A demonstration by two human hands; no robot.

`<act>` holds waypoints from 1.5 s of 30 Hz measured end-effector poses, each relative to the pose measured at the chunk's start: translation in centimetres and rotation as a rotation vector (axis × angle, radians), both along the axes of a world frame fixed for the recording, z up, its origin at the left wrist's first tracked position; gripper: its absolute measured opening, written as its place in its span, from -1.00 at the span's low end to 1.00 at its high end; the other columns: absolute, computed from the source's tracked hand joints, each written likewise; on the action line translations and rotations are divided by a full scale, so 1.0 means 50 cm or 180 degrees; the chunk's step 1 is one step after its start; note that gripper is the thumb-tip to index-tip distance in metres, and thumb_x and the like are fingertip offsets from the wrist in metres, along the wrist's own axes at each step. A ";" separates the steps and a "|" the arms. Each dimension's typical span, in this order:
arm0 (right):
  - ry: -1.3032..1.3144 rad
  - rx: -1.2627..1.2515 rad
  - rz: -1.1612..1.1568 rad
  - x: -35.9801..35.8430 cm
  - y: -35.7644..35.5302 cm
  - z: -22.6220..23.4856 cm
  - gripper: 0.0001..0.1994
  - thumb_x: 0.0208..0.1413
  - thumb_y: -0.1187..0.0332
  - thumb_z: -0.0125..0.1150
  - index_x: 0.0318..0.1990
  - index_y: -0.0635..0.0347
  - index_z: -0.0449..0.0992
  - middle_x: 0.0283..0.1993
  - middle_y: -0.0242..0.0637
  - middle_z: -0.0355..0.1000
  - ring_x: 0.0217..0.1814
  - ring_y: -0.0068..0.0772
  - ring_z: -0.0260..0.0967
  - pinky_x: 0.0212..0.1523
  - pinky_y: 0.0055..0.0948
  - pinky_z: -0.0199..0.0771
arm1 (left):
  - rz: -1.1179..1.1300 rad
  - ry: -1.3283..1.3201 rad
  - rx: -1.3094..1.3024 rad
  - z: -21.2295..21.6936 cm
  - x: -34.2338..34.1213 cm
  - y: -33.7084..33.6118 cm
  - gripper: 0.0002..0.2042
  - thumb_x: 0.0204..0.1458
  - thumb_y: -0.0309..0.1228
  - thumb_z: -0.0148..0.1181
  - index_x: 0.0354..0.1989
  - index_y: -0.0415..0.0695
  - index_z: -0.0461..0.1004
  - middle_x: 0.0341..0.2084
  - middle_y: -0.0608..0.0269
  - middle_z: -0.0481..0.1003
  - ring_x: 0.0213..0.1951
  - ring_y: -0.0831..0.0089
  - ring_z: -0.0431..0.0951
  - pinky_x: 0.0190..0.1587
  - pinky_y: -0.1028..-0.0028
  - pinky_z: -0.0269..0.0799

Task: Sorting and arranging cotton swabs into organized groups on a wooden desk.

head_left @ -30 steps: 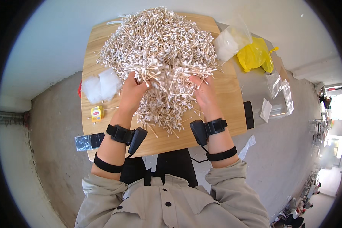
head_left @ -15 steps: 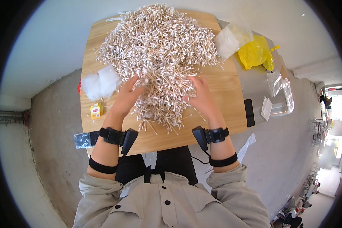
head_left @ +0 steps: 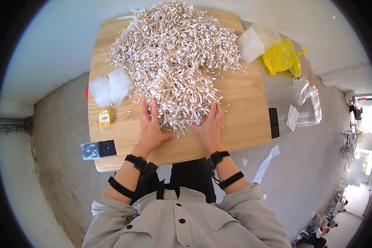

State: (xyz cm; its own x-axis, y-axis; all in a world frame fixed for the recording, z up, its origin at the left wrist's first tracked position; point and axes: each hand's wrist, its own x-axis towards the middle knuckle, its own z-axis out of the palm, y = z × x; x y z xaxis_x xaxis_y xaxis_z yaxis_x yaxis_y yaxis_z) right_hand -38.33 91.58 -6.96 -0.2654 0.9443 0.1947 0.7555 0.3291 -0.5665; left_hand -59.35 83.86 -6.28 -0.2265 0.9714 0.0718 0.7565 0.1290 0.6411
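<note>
While facing the wooden counter (head_left: 244, 109), frames the near end of the cotton swab heap (head_left: 177, 53) lying there between wide-open left hand (head_left: 151, 130) and similarly open right hand (head_left: 211, 129), with nothing visibly gripped

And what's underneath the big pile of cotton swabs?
The wooden tabletop shows on both sides of the cotton swab pile, which rests on it; anything else beneath is covered and can't be seen.
</note>
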 end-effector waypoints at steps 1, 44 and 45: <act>0.0150 -0.0067 -0.0010 -0.013 0.024 0.007 0.05 -0.38 0.23 0.54 0.30 0.38 0.01 0.25 0.14 0.00 0.31 0.20 -0.05 0.28 -0.09 0.02 | 0.0209 0.0067 0.0195 0.005 0.007 0.018 0.31 -0.54 -0.31 0.59 0.40 -0.20 -0.29 0.32 -0.36 -0.23 0.27 -0.24 0.03 0.29 0.12 0.04; 0.2404 -0.2267 0.0221 0.056 0.229 0.012 -0.52 0.13 0.42 0.12 0.24 0.09 0.28 0.19 -0.20 0.21 0.25 -0.29 0.20 0.15 -0.29 0.34 | -0.0346 -0.0616 0.0537 0.060 -0.081 0.095 -0.35 -0.07 -0.51 0.24 0.28 -0.04 0.20 0.31 0.07 0.11 0.33 0.17 0.09 0.34 0.26 -0.02; 0.2725 -0.2578 -0.0124 0.061 0.220 0.010 -0.52 0.17 0.32 0.10 0.26 0.09 0.25 0.20 -0.18 0.23 0.28 -0.26 0.18 0.18 -0.26 0.31 | -0.0343 -0.0610 0.0533 0.054 -0.087 0.081 -0.35 -0.07 -0.51 0.24 0.28 -0.04 0.20 0.31 0.07 0.11 0.33 0.17 0.09 0.34 0.26 -0.02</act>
State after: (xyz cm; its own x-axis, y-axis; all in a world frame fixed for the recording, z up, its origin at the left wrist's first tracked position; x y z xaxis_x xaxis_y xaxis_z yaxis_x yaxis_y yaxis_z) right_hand -35.30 102.56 -6.44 -0.3077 0.8788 -0.3648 0.0293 -0.3744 -0.9268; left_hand -63.72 87.89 -3.59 -0.1476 0.9688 0.1993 0.6228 -0.0655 0.7796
